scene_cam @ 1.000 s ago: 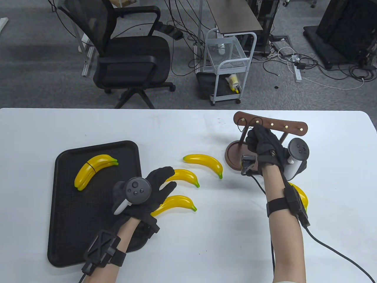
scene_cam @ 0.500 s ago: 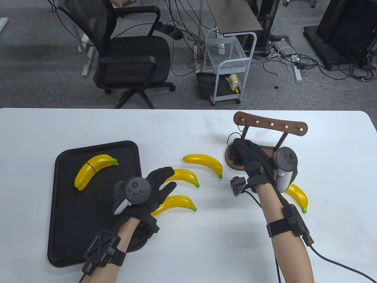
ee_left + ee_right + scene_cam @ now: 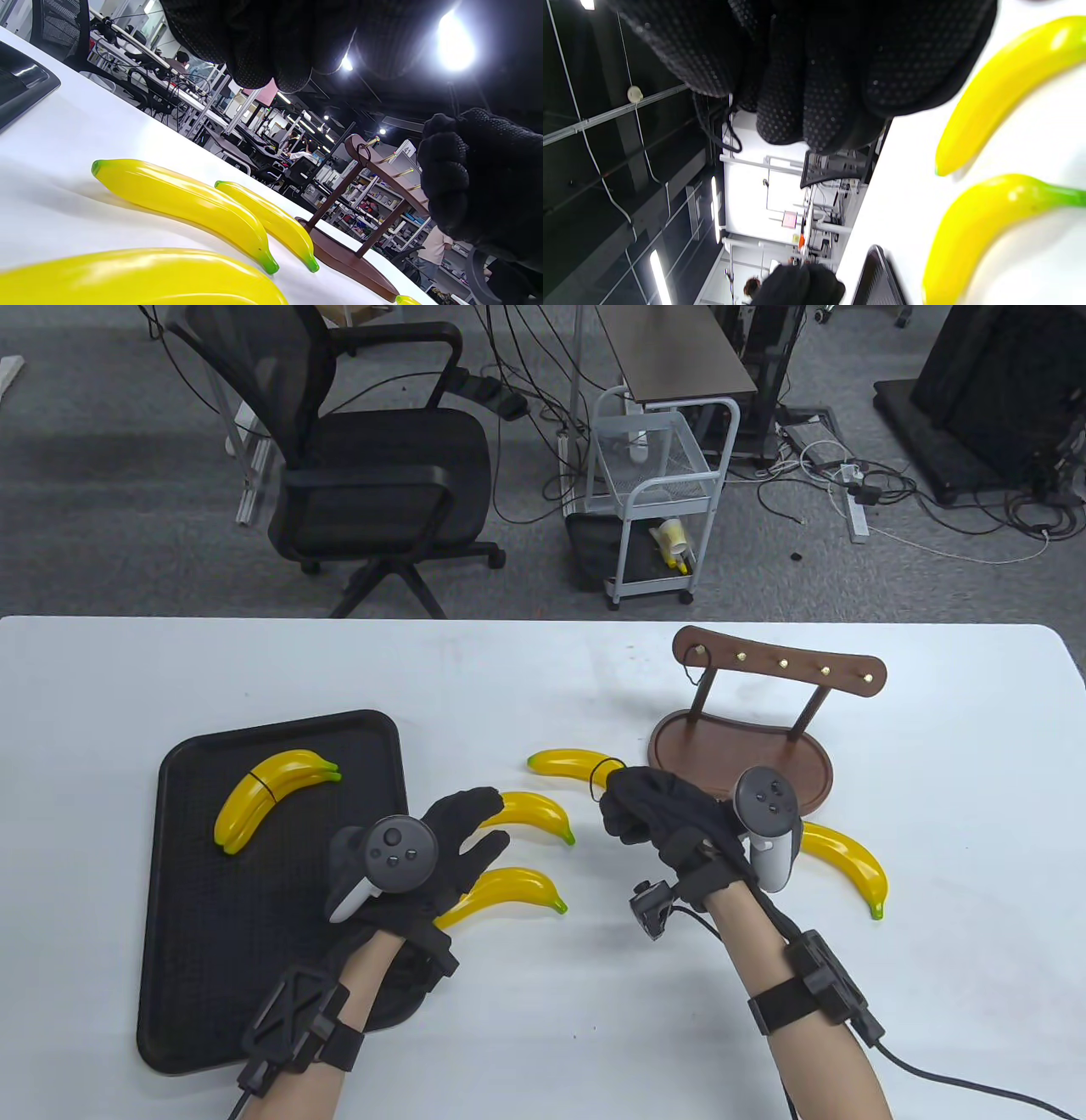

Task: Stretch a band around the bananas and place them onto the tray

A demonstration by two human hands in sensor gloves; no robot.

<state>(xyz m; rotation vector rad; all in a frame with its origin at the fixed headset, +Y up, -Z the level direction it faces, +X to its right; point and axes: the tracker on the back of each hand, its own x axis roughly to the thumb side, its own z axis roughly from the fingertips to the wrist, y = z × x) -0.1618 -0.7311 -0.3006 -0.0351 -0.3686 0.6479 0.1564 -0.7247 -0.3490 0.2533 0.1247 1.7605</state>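
1. Fingers of the right hand (image 3: 657,814) curl round a thin black band (image 3: 601,774), near the middle of the frame.
2. Just left, the left hand (image 3: 454,836) rests with loose, straight fingers on two loose bananas (image 3: 530,813).
3. One banded pair (image 3: 271,793) already lies on the tray (image 3: 182,950), lower left.
4. This looks like the banding step. Next, the hands must push two bananas together and stretch the band over them.

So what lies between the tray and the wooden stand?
In the table view, three loose bananas and both hands, left and right, lie between tray and wooden stand.
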